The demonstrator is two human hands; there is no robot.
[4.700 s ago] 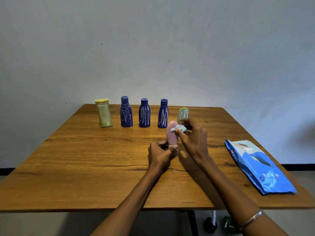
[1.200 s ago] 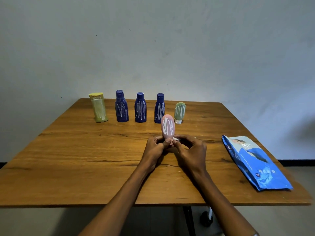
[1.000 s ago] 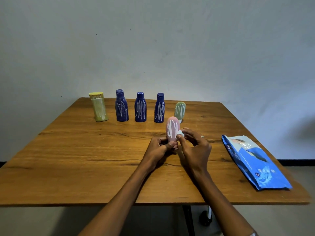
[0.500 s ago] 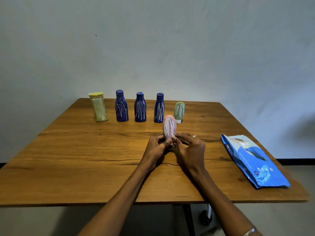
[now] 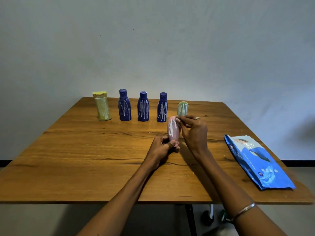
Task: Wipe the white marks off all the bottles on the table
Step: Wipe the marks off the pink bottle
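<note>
A pink bottle [image 5: 173, 129] streaked with white marks stands upright at the middle of the wooden table [image 5: 85, 150]. My left hand [image 5: 162, 148] grips its base. My right hand [image 5: 192, 132] is at the bottle's top right, its fingertips pinching a small pale wipe [image 5: 177, 119] against the top; most of the wipe is hidden. Behind stand a row of marked bottles: a yellow-green one [image 5: 102, 108], three blue ones [image 5: 124, 106] [image 5: 143, 107] [image 5: 162, 109], and a small green one [image 5: 182, 109] partly behind my right fingers.
A blue pack of wipes [image 5: 259, 164] lies flat near the table's right edge. A plain wall rises just behind the table. Below the front edge a table leg [image 5: 190, 217] and some small objects on the floor show.
My right hand has gone up from the pink bottle's base to its top. My left hand keeps its hold at the base. The row behind has not moved.
</note>
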